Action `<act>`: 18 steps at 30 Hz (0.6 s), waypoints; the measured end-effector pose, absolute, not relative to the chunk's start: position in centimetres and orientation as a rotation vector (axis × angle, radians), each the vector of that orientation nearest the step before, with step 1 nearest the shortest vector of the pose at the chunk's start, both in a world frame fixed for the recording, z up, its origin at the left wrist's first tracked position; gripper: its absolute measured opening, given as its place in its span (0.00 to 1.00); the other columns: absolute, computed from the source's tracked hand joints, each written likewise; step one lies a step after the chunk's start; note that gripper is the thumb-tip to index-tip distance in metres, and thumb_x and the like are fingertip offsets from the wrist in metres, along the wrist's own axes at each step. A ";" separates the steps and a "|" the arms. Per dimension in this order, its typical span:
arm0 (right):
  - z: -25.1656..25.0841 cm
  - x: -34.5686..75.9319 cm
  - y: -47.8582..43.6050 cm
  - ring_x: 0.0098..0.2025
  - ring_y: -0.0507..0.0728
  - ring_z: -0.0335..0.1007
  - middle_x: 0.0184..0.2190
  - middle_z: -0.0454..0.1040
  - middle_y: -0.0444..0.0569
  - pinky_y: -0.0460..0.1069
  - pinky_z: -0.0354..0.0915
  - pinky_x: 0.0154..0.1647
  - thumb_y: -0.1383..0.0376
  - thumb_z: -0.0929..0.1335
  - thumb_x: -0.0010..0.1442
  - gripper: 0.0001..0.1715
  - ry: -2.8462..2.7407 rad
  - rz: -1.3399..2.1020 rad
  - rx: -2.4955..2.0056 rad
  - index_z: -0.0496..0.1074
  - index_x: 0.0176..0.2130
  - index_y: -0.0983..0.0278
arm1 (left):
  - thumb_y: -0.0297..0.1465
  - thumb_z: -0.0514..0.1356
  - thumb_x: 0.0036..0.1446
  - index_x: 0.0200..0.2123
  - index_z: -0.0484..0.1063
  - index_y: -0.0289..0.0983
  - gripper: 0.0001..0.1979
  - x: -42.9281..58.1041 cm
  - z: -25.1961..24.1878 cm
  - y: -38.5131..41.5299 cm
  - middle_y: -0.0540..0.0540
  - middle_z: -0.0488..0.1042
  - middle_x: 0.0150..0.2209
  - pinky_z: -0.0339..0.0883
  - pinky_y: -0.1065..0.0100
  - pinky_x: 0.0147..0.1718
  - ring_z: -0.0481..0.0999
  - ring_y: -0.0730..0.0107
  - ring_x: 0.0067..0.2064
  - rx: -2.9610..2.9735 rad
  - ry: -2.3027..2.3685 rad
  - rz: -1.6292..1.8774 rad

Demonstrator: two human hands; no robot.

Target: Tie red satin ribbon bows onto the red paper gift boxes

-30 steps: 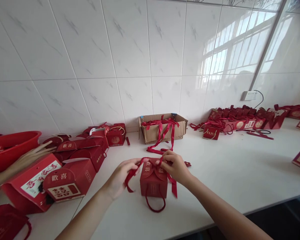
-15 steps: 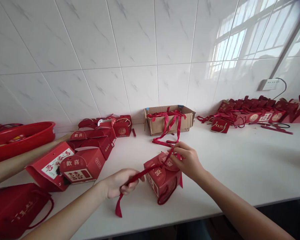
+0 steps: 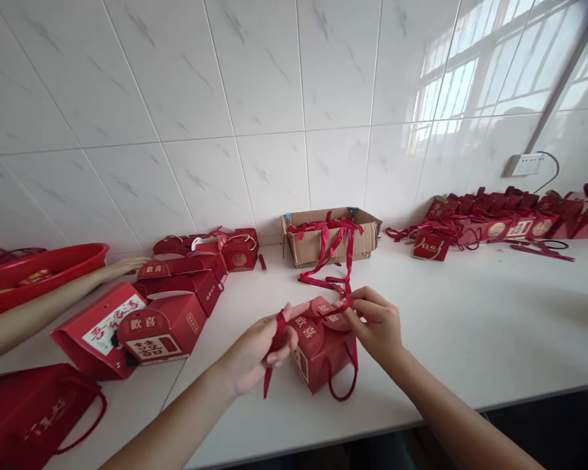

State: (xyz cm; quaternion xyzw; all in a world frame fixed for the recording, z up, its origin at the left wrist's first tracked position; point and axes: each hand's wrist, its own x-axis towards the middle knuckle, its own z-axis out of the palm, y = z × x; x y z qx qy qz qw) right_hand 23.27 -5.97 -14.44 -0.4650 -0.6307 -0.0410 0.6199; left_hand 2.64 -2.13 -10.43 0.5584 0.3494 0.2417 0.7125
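A small red gift box (image 3: 318, 349) with a cord handle stands on the white counter (image 3: 470, 326) in front of me. A red ribbon (image 3: 274, 346) runs across its rounded top flaps. My left hand (image 3: 257, 352) is closed on one end of the ribbon at the box's left side, with the tail hanging down. My right hand (image 3: 377, 329) pinches the other end of the ribbon on top of the box at its right.
A cardboard box (image 3: 330, 238) holding red ribbons stands by the tiled wall. Several finished red boxes (image 3: 176, 294) lie at the left, more red boxes (image 3: 494, 225) at the far right. Another person's arm (image 3: 44, 307) reaches along the left, by a red basin (image 3: 39, 271). A red bag (image 3: 24, 411) lies at the lower left.
My left hand has come back from its outstretched pull and now sits against the box's left side with the ribbon. The box has turned slightly. The other person's arm has reached further in.
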 end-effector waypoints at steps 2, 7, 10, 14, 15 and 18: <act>-14.0 22.8 -6.1 0.24 0.51 0.64 0.25 0.69 0.47 0.46 0.61 0.23 0.68 0.66 0.55 0.14 -1.508 0.067 -1.044 0.69 0.19 0.64 | 0.38 0.55 0.58 0.54 0.68 0.36 0.22 3.7 -10.2 -2.5 0.53 0.65 0.24 0.48 0.76 0.18 0.52 0.82 0.20 1.521 0.942 0.656; -12.6 22.0 -5.6 0.25 0.50 0.61 0.25 0.68 0.46 0.46 0.59 0.25 0.64 0.70 0.51 0.12 -1.591 0.545 -1.127 0.71 0.19 0.64 | 0.24 0.53 0.53 0.47 0.73 0.38 0.19 5.1 -10.4 -2.8 0.48 0.64 0.36 0.60 0.71 0.27 0.63 0.76 0.27 2.411 1.086 0.799; -12.0 22.1 -5.0 0.26 0.50 0.60 0.25 0.67 0.44 0.46 0.58 0.25 0.66 0.71 0.47 0.08 -1.641 0.650 -1.197 0.71 0.19 0.65 | 0.21 0.50 0.52 0.52 0.69 0.41 0.25 5.3 -10.6 -2.9 0.45 0.64 0.41 0.62 0.69 0.26 0.67 0.73 0.29 2.650 1.107 0.695; -11.6 22.3 -4.5 0.24 0.48 0.57 0.22 0.65 0.42 0.45 0.55 0.23 0.70 0.66 0.45 0.07 -1.732 0.827 -1.221 0.65 0.19 0.65 | 0.22 0.48 0.56 0.57 0.63 0.42 0.26 4.7 -11.2 -2.5 0.43 0.62 0.45 0.67 0.67 0.33 0.72 0.68 0.38 2.694 0.928 0.697; -11.5 22.2 -4.5 0.24 0.48 0.56 0.21 0.64 0.41 0.44 0.54 0.22 0.70 0.66 0.45 0.06 -1.744 0.865 -1.231 0.64 0.19 0.65 | 0.22 0.48 0.57 0.57 0.64 0.42 0.25 4.6 -11.4 -2.2 0.42 0.61 0.46 0.68 0.67 0.35 0.71 0.68 0.39 2.675 0.859 0.727; -10.9 22.1 -4.5 0.22 0.47 0.51 0.18 0.58 0.39 0.44 0.49 0.20 0.68 0.66 0.44 0.09 -1.779 0.857 -1.310 0.59 0.19 0.64 | 0.23 0.48 0.61 0.55 0.67 0.44 0.21 4.1 -12.1 -1.4 0.44 0.62 0.44 0.68 0.67 0.40 0.70 0.69 0.42 2.574 0.642 0.854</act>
